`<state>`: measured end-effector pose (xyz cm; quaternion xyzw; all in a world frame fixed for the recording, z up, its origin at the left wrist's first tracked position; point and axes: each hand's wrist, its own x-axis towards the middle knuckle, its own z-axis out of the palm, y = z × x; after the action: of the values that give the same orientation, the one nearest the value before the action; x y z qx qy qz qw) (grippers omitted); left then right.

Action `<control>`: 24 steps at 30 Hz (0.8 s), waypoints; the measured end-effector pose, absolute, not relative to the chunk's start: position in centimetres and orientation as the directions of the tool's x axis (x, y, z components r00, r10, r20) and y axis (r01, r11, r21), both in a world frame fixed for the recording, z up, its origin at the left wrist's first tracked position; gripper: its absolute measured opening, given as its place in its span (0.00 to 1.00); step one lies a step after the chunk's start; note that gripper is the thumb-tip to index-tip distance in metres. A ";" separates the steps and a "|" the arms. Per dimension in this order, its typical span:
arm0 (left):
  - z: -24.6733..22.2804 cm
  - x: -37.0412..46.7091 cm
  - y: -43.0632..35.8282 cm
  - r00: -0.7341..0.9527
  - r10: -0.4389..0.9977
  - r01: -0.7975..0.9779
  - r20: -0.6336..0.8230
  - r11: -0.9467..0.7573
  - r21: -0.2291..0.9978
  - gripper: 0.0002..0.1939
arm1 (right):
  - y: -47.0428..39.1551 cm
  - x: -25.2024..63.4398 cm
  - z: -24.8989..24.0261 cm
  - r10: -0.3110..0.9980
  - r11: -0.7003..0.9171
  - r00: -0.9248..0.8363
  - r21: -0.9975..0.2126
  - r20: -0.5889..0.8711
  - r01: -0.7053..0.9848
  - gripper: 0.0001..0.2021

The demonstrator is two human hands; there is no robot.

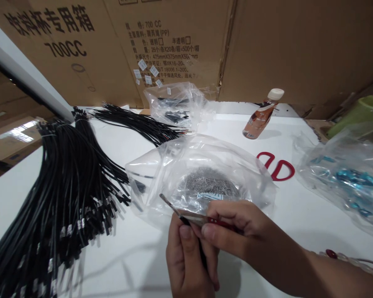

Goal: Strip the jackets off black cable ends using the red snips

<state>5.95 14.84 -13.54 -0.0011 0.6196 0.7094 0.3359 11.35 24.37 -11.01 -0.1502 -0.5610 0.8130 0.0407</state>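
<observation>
My left hand (188, 256) is closed around a black cable (184, 220), whose thin bare end points up and to the left. My right hand (233, 227) grips a red-handled blade tool (219, 222). Its greyish blade lies against the cable just above my left thumb; whether it is a knife or one half of scissors is unclear. Right behind my hands, a clear plastic bag (161, 165) holds a mass of thin, shiny metal pieces (208, 182), too small to name.
Bundled black cables (71, 178) cover the left, with another bunch (136, 122) behind. Red-handled scissors (279, 169) lie partly under the bag. A drink bottle (262, 116) stands behind them. A bag with blue pieces (351, 182) lies right. Cardboard boxes (180, 12) wall the back.
</observation>
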 end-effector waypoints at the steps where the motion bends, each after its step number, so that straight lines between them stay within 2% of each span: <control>1: -13.4 6.0 14.9 -0.760 0.469 -0.517 -0.450 -0.018 0.856 0.30 | 24.4 11.3 -10.9 0.234 -0.359 -0.952 -0.927 -0.199 0.106 0.14; 3: -13.2 6.0 15.2 -0.743 0.449 -0.565 -0.497 -0.023 0.825 0.30 | 24.4 11.3 -10.8 0.231 -0.376 -0.950 -0.920 -0.209 0.111 0.15; 6: -12.8 5.8 15.8 -0.761 0.446 -0.544 -0.472 -0.041 0.838 0.25 | 24.7 11.2 -10.8 0.224 -0.445 -0.949 -0.889 -0.222 0.103 0.16; 10: -12.0 5.1 17.0 -0.740 0.552 -0.527 -0.384 -0.121 0.841 0.24 | 25.9 10.9 -11.4 0.307 -0.411 -0.921 -0.906 -0.240 0.099 0.17; 14: -11.4 4.2 18.3 -0.689 0.632 -0.494 -0.353 -0.054 0.868 0.19 | 27.1 10.4 -12.2 0.391 -0.406 -0.862 -0.901 -0.324 0.154 0.21; 18: -11.2 3.1 19.5 -0.626 0.701 -0.503 -0.341 -0.029 0.864 0.15 | 27.9 10.1 -12.9 0.421 -0.510 -0.847 -0.857 -0.323 0.074 0.20; 24: -11.5 2.2 20.9 -0.568 0.757 -0.499 -0.323 -0.005 0.867 0.15 | 28.3 9.7 -13.5 0.454 -0.607 -0.832 -0.794 -0.320 -0.025 0.17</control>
<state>2.23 20.90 -11.46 0.1186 0.5437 0.6990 0.4491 9.74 28.28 -13.49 -0.2544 -0.4208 0.8595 0.1393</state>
